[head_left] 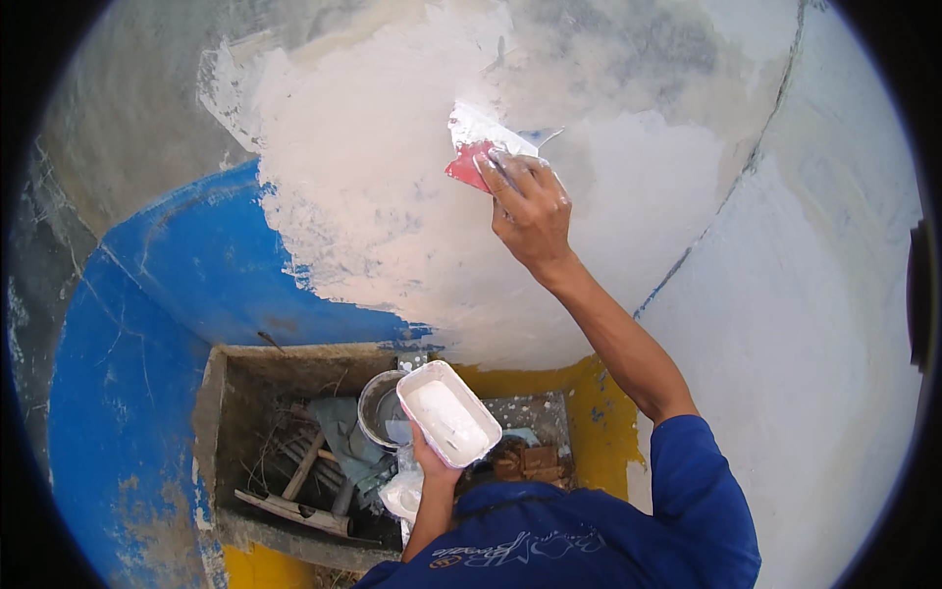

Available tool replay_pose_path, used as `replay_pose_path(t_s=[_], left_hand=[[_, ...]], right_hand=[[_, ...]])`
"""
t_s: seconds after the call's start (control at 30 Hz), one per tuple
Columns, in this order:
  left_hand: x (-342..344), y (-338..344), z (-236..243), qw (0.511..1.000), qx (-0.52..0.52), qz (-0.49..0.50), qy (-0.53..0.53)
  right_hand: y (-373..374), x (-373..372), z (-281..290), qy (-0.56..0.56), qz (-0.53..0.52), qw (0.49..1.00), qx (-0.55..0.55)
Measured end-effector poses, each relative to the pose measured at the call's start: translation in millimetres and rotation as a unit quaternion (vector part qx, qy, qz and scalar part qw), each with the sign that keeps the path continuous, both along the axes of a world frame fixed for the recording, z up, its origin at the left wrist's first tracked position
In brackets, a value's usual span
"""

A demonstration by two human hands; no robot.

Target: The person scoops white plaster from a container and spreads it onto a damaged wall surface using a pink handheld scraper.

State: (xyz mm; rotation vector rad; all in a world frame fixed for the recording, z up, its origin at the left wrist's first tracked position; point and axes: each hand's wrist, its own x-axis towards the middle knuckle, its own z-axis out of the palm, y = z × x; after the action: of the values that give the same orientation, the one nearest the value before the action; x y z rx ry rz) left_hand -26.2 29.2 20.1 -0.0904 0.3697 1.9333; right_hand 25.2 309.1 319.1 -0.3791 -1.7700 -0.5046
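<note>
My right hand (531, 204) reaches up to the wall and pinches a red putty scraper (468, 167). White paste coats the scraper's upper edge, which lies against the wall or very close to it. Some of the paste is smeared on my fingers. Low in front of me, my left hand (434, 461) grips a white rectangular tub (449, 413) from below and the side. White paste lies inside the tub, and its rim is smeared. The wall (373, 177) bears a broad pale coat of paste around the scraper, over bare grey plaster and blue paint.
Below the wall stands a concrete trough (211, 412) holding sticks, pieces of wood (294, 510) and a grey-green cloth (343, 442). A round bucket (378, 407) is beside the tub. A cracked corner (751, 162) runs down at the right, where another pale wall (785, 324) begins.
</note>
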Motion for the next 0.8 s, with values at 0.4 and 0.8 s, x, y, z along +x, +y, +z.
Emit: replay_pose_path(t_s=[0.4,0.8], left_hand=[[0,1,0,1.0,0.001,0.025,0.017],[0,-1,5,1.0,0.019,0.019,0.008]], right_hand=[[33,-9,-3,-0.068,-0.059,0.993,0.083],[67,111,88,0.162,-0.038,0.982,0.089]])
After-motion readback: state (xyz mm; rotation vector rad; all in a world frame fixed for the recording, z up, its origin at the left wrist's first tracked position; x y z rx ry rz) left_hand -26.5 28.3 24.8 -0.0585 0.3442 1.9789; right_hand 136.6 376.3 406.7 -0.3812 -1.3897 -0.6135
